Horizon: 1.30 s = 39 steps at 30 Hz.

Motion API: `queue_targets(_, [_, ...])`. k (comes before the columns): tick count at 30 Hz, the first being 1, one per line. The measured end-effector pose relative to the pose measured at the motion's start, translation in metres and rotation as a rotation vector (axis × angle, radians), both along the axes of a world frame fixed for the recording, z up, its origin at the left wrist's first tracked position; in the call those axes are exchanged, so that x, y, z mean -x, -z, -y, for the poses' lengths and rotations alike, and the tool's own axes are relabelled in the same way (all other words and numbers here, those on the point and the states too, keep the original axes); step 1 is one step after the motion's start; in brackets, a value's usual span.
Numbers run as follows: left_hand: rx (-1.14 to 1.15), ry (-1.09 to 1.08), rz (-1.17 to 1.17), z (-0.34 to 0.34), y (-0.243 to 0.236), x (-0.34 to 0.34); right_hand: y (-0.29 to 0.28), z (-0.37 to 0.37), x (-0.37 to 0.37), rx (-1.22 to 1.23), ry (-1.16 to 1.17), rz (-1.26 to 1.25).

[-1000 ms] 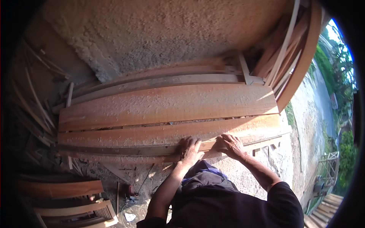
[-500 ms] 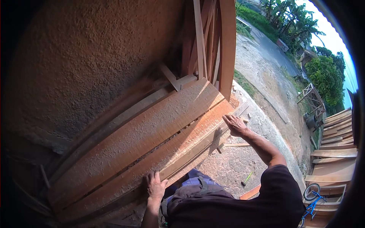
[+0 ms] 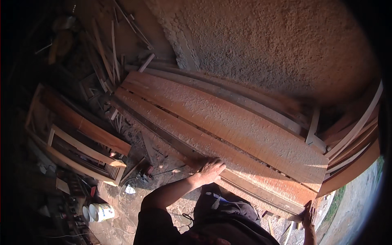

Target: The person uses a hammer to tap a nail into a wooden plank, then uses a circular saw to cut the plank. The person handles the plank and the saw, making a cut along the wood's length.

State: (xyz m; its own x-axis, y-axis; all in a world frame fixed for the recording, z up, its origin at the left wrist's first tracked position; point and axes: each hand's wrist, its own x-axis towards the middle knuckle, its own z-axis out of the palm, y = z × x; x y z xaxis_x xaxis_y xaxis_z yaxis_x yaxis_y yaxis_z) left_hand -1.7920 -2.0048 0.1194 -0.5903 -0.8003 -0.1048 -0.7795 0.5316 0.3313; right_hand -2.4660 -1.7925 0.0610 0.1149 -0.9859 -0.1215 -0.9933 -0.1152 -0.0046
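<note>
Two wide reddish wooden planks, a far plank (image 3: pixel 228 110) and a near plank (image 3: pixel 192 130), lie side by side as a long bench top with a narrow gap between them. Sawdust and shavings are scattered over both. On the bench's near edge, around its middle, rests my left hand (image 3: pixel 210 169), fingers laid over the wood and no tool visible in it. My right hand (image 3: pixel 309 214) touches the near right corner of the bench, its fingers extended and partly in shadow. No object shows in that hand.
A rough wall (image 3: pixel 277 45) stands behind the bench. Curved boards (image 3: pixel 355 159) lean at the right end. To the left are wooden frames (image 3: pixel 85 153), a white bucket (image 3: pixel 102 212) and a cord on the floor. Loose strips (image 3: pixel 114 53) stand at the far left.
My view has swung left, bringing the frames and bucket into sight and most of the outdoor yard out. Both hands stay at the bench's near edge.
</note>
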Motion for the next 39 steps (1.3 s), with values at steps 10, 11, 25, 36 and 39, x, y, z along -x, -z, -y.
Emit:
queue_targets(10, [-0.157,-0.062,0.046,0.001,0.015,0.001,-0.034,0.031,0.0,-0.992,0.552,1.206])
queue_targets(11, [-0.157,-0.066,0.046,0.001,0.016,0.001,-0.035,0.033,-0.002,-0.781,0.445,1.027])
queue_targets(25, [-0.084,0.063,0.073,0.016,0.005,0.007,-0.022,0.008,0.016,-0.251,0.107,0.668])
queue_targets(36, [-0.128,0.253,0.186,0.039,0.0,0.007,0.003,0.015,0.043,-0.396,0.038,1.195])
queue_targets(39, [-0.169,0.277,0.197,0.041,-0.002,0.009,0.017,0.01,0.044,-0.63,0.535,1.419])
